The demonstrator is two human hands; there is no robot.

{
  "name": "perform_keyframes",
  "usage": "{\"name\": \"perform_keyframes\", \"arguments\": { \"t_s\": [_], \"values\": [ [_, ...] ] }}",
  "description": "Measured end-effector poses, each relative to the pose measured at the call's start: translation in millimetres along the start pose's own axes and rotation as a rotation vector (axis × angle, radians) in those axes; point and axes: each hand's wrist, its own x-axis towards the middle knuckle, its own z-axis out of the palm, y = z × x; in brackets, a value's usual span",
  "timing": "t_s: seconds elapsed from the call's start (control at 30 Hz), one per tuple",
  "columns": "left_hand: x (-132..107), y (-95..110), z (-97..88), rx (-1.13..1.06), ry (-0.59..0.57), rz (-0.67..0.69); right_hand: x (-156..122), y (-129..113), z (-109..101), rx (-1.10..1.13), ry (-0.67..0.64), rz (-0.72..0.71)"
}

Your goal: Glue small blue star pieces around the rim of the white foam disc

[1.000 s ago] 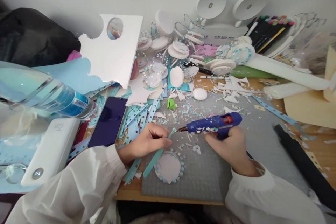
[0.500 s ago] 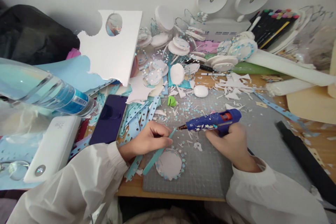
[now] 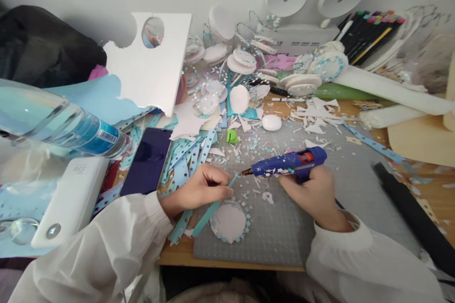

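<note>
Left hand (image 3: 201, 190) pinching a narrow teal paper strip (image 3: 208, 217), right hand (image 3: 314, 194) wrapped round a dark-blue plastic glue gun (image 3: 273, 164), nozzle (image 3: 246, 172) at the strip's tip! Steady aim, sparing dab should serve best; the round white star-edged disc (image 3: 229, 222) lies near, on grey gridded matting (image 3: 270, 241).

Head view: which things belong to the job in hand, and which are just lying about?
Seemingly part of the job:
blue glue gun, in the right hand
teal strip, in the left hand
blue-edged white disc
gray cutting mat

Seemingly just lying about:
phone
plastic bottle
white power bank
</note>
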Motion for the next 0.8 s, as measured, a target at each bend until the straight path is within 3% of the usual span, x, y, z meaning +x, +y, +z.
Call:
{"name": "perform_keyframes", "arguments": {
  "t_s": [0.43, 0.63, 0.8],
  "values": [
    [0.0, -1.1, -0.3, 0.029, 0.004, -0.016, -2.6, 3.9, 0.0, -0.009, -0.019, 0.009],
    [-0.2, -2.6, -1.0, 0.018, 0.005, -0.002, 1.1, 7.1, -1.3, -0.105, 0.085, -0.021],
    [-0.2, -5.4, -1.7, -0.050, 0.053, -0.035, 9.1, 22.0, -31.3, -0.196, 0.252, 0.236]
  ]
}}
